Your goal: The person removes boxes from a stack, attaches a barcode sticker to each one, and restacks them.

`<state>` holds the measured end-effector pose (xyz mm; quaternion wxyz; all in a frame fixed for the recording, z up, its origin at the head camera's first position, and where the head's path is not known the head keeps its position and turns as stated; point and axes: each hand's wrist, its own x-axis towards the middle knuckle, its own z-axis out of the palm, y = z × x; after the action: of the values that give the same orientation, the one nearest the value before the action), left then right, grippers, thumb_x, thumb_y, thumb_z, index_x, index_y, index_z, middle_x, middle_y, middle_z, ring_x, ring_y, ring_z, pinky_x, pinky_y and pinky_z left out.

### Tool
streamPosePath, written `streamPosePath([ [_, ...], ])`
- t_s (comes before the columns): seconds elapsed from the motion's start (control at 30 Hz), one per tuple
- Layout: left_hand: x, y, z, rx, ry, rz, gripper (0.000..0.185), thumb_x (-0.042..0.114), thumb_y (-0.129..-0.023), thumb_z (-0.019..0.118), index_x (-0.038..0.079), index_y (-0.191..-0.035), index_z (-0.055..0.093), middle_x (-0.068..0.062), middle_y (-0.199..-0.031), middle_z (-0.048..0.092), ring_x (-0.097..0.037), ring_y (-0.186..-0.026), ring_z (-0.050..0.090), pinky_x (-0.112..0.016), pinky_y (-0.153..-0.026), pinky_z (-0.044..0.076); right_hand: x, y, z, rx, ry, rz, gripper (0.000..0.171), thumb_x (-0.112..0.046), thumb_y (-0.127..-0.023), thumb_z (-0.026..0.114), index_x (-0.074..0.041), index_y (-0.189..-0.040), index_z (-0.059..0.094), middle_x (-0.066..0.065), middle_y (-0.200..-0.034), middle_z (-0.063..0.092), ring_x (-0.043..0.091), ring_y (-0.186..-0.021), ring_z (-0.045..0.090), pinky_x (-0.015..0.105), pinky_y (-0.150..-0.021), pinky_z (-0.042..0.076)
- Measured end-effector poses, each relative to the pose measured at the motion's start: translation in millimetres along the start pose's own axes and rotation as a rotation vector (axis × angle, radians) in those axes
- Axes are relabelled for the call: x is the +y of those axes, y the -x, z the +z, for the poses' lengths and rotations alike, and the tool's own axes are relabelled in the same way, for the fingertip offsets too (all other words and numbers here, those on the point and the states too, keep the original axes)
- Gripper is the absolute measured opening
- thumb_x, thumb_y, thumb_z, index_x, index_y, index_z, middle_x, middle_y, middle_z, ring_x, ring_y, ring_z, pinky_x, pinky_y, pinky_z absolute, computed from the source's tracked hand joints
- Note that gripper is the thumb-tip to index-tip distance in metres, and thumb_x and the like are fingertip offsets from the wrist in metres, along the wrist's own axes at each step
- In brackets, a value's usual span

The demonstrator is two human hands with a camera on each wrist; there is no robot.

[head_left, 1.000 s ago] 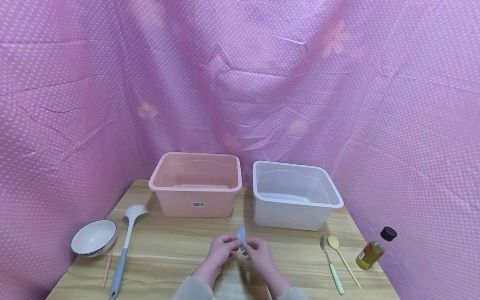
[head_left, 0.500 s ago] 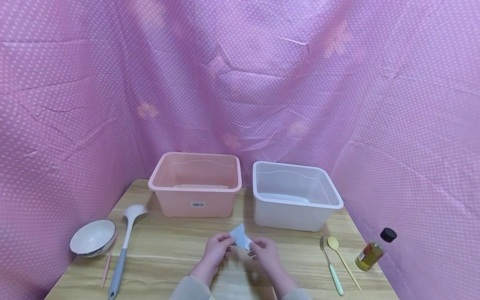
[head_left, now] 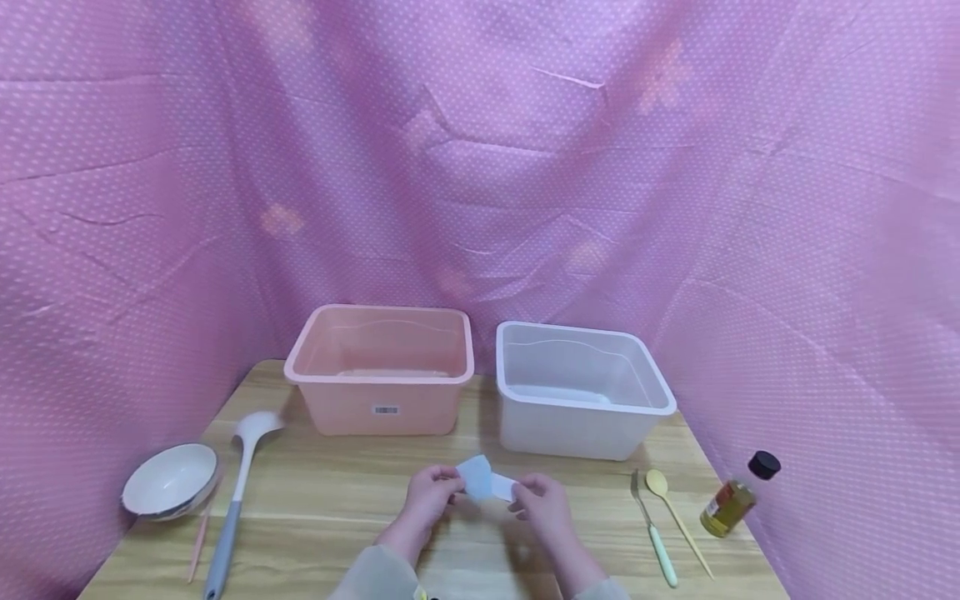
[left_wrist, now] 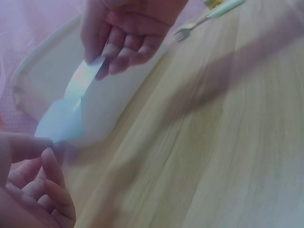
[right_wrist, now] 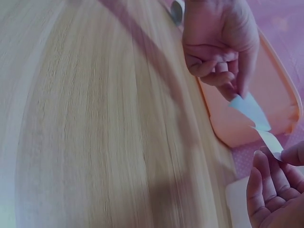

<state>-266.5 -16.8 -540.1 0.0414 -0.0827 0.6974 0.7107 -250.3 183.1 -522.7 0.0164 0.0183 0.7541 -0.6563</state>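
Observation:
A small pale blue and white paper slip (head_left: 482,482) hangs between both hands just above the wooden table (head_left: 330,500), near its front middle. My left hand (head_left: 448,483) pinches the slip's left end, and my right hand (head_left: 519,493) pinches its right end. In the left wrist view the slip (left_wrist: 71,110) stretches from my left thumb and fingers (left_wrist: 29,156) up to the right hand's fingertips (left_wrist: 102,57). The right wrist view shows the slip (right_wrist: 255,119) partly unfolded, with a crease in its middle.
A pink bin (head_left: 378,371) and a white bin (head_left: 581,387) stand side by side behind the hands. At the left lie a bowl (head_left: 168,482), a ladle (head_left: 232,500) and a thin pink stick (head_left: 197,546). At the right lie a fork (head_left: 652,525), a yellow spoon (head_left: 675,508) and an oil bottle (head_left: 735,497).
My hands have drawn apart, and the slip, folded upright between them a second ago, now spreads out wider. The head view has shifted a little.

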Motion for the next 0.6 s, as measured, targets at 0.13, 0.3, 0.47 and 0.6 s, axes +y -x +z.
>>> streamPosePath([
  [0.13,-4.1,-8.3,1.9,-0.009,-0.030,-0.007,0.017,0.000,-0.086,0.069,-0.009,-0.099,0.064,-0.009,-0.089,0.064,-0.022,-0.071,0.060,-0.036,-0.067,0.054,0.4,1.1,-7.7,0.027,0.006,0.014,0.018,-0.001,-0.090,0.062,0.013,-0.100,0.061,0.019,-0.083,0.068,0.028,-0.070,0.067,0.041,-0.066,0.058],
  [0.3,-10.9,-25.7,3.0,-0.060,-0.184,0.009,0.016,-0.003,-0.083,0.069,-0.009,-0.097,0.067,-0.009,-0.087,0.064,-0.018,-0.072,0.058,-0.031,-0.065,0.052,4.9,0.2,-15.7,0.086,0.030,0.044,0.018,-0.003,-0.090,0.060,0.011,-0.101,0.062,0.018,-0.082,0.069,0.025,-0.069,0.067,0.039,-0.065,0.058],
  [0.47,-11.3,-39.5,1.4,-0.051,-0.430,0.067,0.013,0.000,-0.078,0.069,-0.005,-0.090,0.071,-0.007,-0.083,0.066,-0.021,-0.077,0.059,-0.035,-0.070,0.052,4.3,-0.5,-18.2,0.109,0.031,0.063,0.017,-0.003,-0.091,0.061,0.011,-0.102,0.062,0.015,-0.081,0.069,0.024,-0.069,0.066,0.041,-0.066,0.058],
  [0.6,-12.6,-42.9,3.1,0.010,-0.518,0.094,0.014,0.004,-0.079,0.069,-0.001,-0.092,0.071,-0.007,-0.087,0.067,-0.026,-0.085,0.061,-0.044,-0.081,0.051,5.4,-0.6,-18.4,0.100,0.033,0.064,0.017,-0.002,-0.091,0.061,0.011,-0.102,0.062,0.013,-0.081,0.069,0.023,-0.069,0.066,0.043,-0.067,0.058],
])
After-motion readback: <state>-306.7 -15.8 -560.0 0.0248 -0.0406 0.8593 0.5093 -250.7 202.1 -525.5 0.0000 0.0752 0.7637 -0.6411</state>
